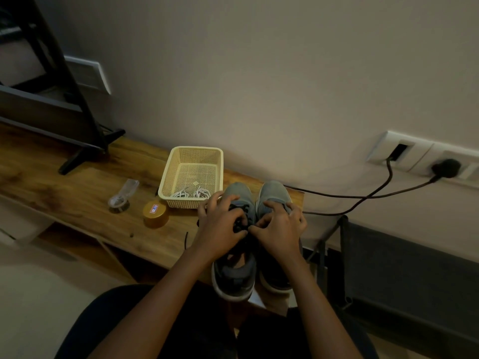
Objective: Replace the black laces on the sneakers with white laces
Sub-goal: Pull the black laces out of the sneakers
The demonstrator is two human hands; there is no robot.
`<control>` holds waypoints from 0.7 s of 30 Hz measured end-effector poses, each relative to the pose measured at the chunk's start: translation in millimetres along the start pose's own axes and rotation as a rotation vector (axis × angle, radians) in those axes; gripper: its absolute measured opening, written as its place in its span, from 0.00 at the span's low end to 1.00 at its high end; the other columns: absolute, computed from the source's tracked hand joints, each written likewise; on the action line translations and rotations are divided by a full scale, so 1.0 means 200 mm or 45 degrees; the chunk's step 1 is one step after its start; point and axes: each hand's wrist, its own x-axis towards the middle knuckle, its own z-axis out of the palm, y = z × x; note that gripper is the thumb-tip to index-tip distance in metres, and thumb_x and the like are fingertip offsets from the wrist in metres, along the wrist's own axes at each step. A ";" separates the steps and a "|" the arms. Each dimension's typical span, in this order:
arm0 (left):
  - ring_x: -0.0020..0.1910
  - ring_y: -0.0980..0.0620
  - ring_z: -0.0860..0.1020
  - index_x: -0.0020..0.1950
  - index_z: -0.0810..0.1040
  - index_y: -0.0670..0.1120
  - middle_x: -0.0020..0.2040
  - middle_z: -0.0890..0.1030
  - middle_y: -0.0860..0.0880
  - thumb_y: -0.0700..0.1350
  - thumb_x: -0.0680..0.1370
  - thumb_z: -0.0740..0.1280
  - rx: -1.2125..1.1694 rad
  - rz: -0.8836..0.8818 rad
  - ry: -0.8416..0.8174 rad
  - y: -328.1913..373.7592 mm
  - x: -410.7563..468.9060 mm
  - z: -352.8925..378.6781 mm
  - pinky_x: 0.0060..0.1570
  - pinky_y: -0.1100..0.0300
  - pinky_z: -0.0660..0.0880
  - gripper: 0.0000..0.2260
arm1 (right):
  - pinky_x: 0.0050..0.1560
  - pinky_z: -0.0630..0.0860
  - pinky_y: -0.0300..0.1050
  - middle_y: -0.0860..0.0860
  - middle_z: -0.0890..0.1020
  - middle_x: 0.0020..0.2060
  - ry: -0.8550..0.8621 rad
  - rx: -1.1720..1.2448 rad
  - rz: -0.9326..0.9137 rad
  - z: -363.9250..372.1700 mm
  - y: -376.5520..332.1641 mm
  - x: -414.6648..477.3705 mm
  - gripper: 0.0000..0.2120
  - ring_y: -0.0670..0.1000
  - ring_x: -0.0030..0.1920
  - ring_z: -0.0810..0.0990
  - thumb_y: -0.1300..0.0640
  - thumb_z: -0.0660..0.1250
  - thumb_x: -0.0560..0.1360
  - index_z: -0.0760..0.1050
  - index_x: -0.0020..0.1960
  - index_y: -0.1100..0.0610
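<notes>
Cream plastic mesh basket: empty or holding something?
Holding something: coiled white laces lie inside the cream plastic mesh basket, against its near wall.

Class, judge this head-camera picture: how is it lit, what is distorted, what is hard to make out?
Head view: dim, warm light, no glare; head view: the black laces between the left hand and right hand merge with the dark sneakers; head view: the wide lens tilts the socket strip at the right; head view: the white laces in the basket stand out.

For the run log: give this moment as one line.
phase: unlacing | left hand: pinches black lace | right hand: pinches black lace | white laces: in basket
</notes>
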 end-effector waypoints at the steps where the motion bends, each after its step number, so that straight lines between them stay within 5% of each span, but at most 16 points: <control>1: 0.75 0.50 0.48 0.51 0.78 0.54 0.74 0.60 0.57 0.53 0.74 0.68 -0.002 -0.015 0.021 0.01 0.00 0.00 0.67 0.50 0.48 0.07 | 0.71 0.49 0.56 0.47 0.80 0.59 0.007 -0.012 0.003 0.00 0.00 0.00 0.16 0.54 0.73 0.53 0.49 0.71 0.69 0.78 0.55 0.52; 5: 0.75 0.50 0.48 0.43 0.78 0.55 0.74 0.61 0.59 0.52 0.75 0.68 -0.077 -0.055 -0.023 0.01 0.01 -0.03 0.69 0.49 0.45 0.03 | 0.71 0.49 0.57 0.47 0.79 0.60 0.019 -0.049 0.026 0.00 -0.01 -0.01 0.15 0.54 0.73 0.53 0.49 0.72 0.69 0.80 0.53 0.55; 12: 0.74 0.52 0.50 0.34 0.72 0.57 0.71 0.63 0.60 0.50 0.73 0.71 -0.321 -0.175 -0.245 -0.08 0.02 -0.11 0.70 0.45 0.37 0.11 | 0.72 0.48 0.55 0.48 0.75 0.63 0.000 -0.065 0.031 0.00 -0.03 -0.02 0.13 0.55 0.73 0.54 0.52 0.70 0.70 0.79 0.53 0.55; 17: 0.70 0.49 0.64 0.35 0.75 0.53 0.64 0.73 0.55 0.44 0.73 0.72 -0.651 -0.261 -0.108 -0.29 0.04 -0.23 0.71 0.40 0.53 0.10 | 0.72 0.49 0.57 0.44 0.73 0.65 -0.011 -0.098 0.033 -0.02 -0.01 -0.02 0.08 0.54 0.72 0.55 0.50 0.70 0.71 0.81 0.47 0.53; 21: 0.60 0.47 0.74 0.36 0.76 0.50 0.52 0.78 0.51 0.42 0.74 0.71 -0.706 -0.570 0.200 -0.38 0.01 -0.25 0.57 0.52 0.71 0.09 | 0.71 0.50 0.58 0.44 0.74 0.64 -0.041 -0.085 0.021 -0.03 -0.01 -0.01 0.05 0.54 0.72 0.56 0.48 0.71 0.70 0.76 0.42 0.45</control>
